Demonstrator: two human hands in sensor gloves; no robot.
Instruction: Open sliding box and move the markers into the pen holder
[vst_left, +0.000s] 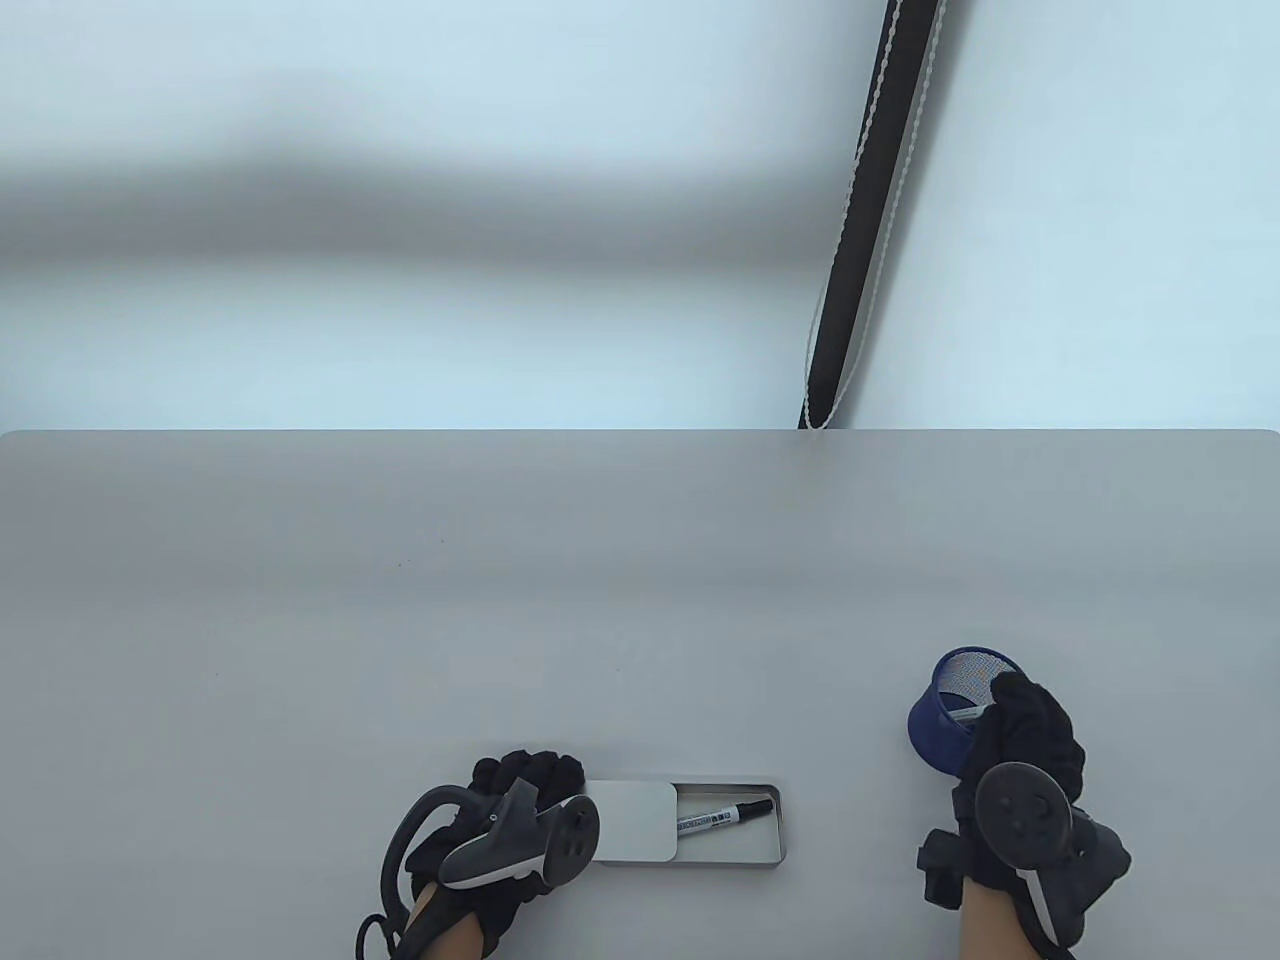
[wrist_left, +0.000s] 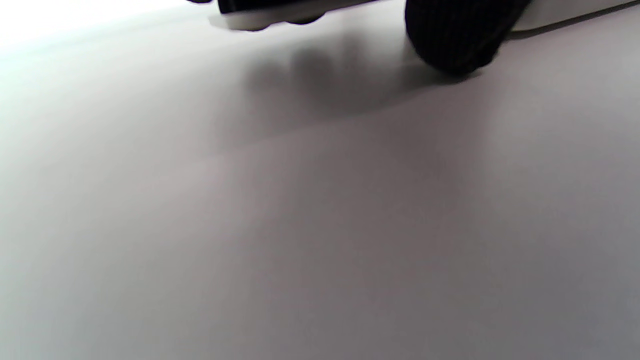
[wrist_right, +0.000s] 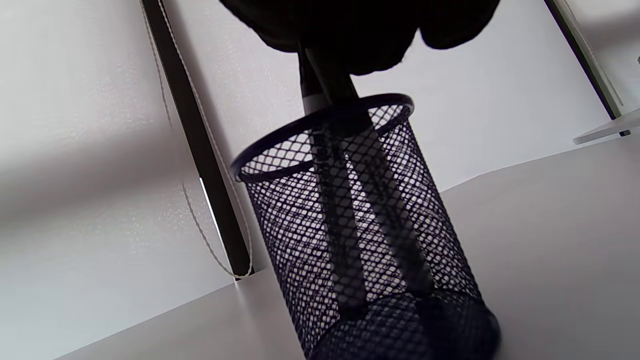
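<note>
Blue mesh pen holder (vst_left: 940, 712), near the tabletop's front right corner, is receiving markers (wrist_right: 345, 210); the right hand (vst_left: 1025, 735) is pinching one and should release it upright. The left hand (vst_left: 520, 800) is gripping the sliding box (vst_left: 735, 850), where one marker (vst_left: 722, 818) is waiting.

The sliding box (vst_left: 690, 823) is the landmark — one marker (vst_left: 722, 816) lies in it, the left hand (vst_left: 500, 820) at its left end, the pen holder (vst_left: 952, 705) well right and behind.
</note>
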